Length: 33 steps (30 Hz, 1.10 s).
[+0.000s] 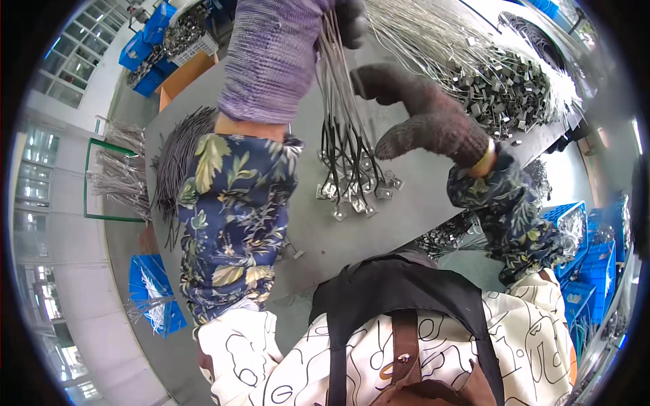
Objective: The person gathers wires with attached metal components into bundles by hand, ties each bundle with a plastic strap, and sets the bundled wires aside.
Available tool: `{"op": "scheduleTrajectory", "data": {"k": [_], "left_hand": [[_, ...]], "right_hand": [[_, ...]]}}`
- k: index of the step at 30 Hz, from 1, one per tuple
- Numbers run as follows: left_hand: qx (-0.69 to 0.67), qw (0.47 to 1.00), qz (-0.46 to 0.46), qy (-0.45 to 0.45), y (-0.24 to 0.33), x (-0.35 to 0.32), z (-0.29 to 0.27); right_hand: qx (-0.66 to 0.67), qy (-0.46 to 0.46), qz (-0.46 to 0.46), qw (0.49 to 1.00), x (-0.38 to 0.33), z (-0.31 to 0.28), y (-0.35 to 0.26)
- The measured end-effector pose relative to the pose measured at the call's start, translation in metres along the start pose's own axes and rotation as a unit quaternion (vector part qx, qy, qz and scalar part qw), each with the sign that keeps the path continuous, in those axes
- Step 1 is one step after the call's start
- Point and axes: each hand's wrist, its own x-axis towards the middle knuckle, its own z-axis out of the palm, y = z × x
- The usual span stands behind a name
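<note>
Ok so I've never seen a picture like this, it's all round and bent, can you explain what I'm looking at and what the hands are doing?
There is one picture, taken by a wide fisheye camera worn on a person's head and looking down, so straight edges bend near the rim. No machine is involved: a person works with two gloved hands, in flowered sleeve covers and an apron.

The left hand, raised near the top edge, grips a bundle of thin wires that hangs down; small metal fittings at the wire ends touch the grey table. The right hand, in a dark knit glove, is beside the bundle with its fingers curled; whether it touches the wires is hard to tell.

A large heap of similar wires lies at the far right, dark wires at the left, and blue crates stand around.
</note>
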Motion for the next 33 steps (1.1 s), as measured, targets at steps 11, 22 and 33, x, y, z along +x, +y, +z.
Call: {"op": "scheduleTrajectory", "data": {"k": [11,22,33], "left_hand": [[-0.063,0.996,0.017,0.056,-0.007,0.000,0.047],[-0.240,0.955,0.152,-0.089,-0.008,0.004,0.056],[-0.254,0.944,0.135,-0.161,-0.022,0.020,0.044]], "right_hand": [[0.428,0.112,0.174,0.880,0.006,0.076,0.036],[0.199,0.006,0.126,0.972,-0.034,0.032,0.032],[0.064,0.697,0.318,0.640,-0.247,-0.226,0.272]]}}
